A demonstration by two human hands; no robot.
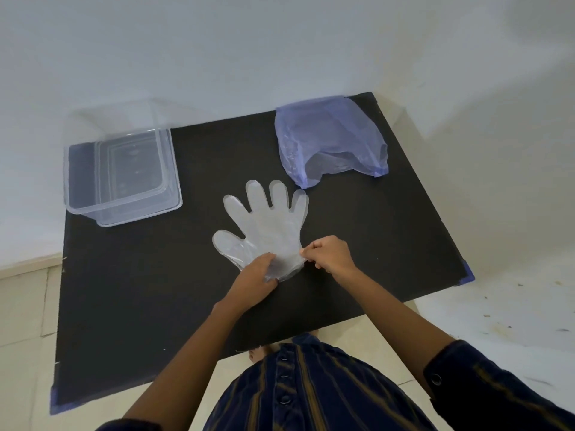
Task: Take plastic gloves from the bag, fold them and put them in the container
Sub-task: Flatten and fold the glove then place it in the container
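Note:
A clear plastic glove (267, 222) lies flat and spread on the black board (155, 290), fingers pointing away from me. My left hand (256, 281) presses on the glove's cuff at its near left. My right hand (329, 255) pinches the cuff's right edge between thumb and fingers. A bluish see-through bag (329, 138) lies at the board's far right, its mouth facing me. A clear rectangular container (121, 169) stands open at the far left corner; nothing shows inside it.
The black board rests on a pale floor next to a white wall. My striped dark shirt (311, 393) and a bare foot (258, 353) show at the board's near edge.

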